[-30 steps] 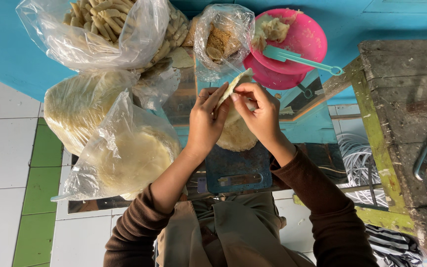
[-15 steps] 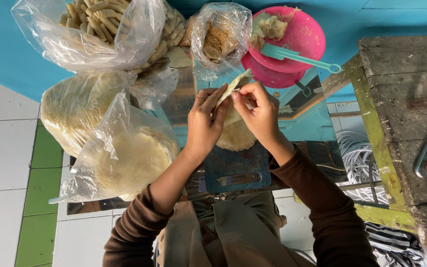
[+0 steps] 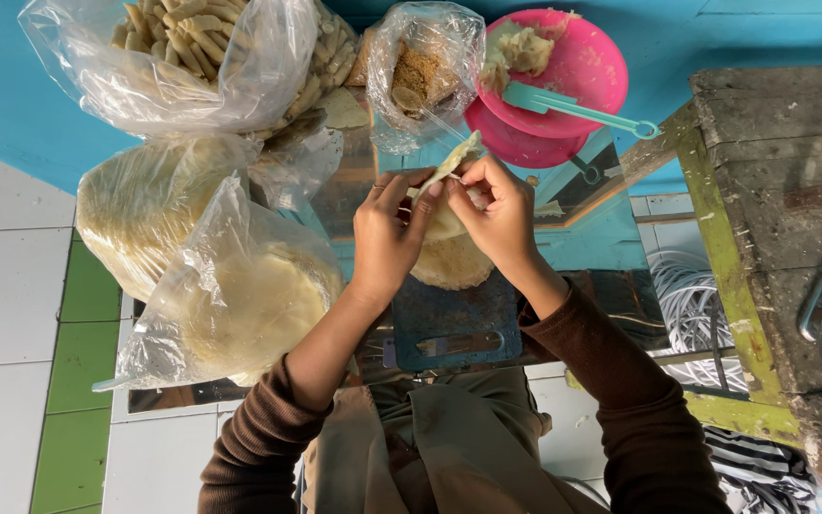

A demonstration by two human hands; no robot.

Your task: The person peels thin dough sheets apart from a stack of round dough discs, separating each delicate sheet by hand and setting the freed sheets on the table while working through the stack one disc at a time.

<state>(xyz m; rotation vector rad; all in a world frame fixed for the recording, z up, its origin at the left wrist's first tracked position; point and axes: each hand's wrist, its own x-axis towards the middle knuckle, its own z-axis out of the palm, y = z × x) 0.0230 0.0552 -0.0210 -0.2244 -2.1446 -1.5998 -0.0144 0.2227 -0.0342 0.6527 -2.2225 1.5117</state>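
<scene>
My left hand (image 3: 387,236) and my right hand (image 3: 499,214) meet over the middle of the work surface, both pinching a thin pale dough wrapper (image 3: 456,157) that is folded and stands up between the fingertips. Just below the hands lies a stack of round pale wrappers (image 3: 453,262) on a dark blue board (image 3: 454,324). Beyond the fingers sits a pink bowl (image 3: 573,71) with lumps of pale filling and a teal spoon (image 3: 573,107) laid across it.
Clear plastic bags stand to the left: one of rolled finished pieces (image 3: 197,57), two of round wrappers (image 3: 240,295). A small bag of brown crumbs (image 3: 420,71) is beside the bowl. A worn wooden bench (image 3: 782,219) is at the right, white cable (image 3: 692,305) beneath.
The hands have stayed in place, the fingers working slightly along the folded wrapper's edge. Nothing else has moved.
</scene>
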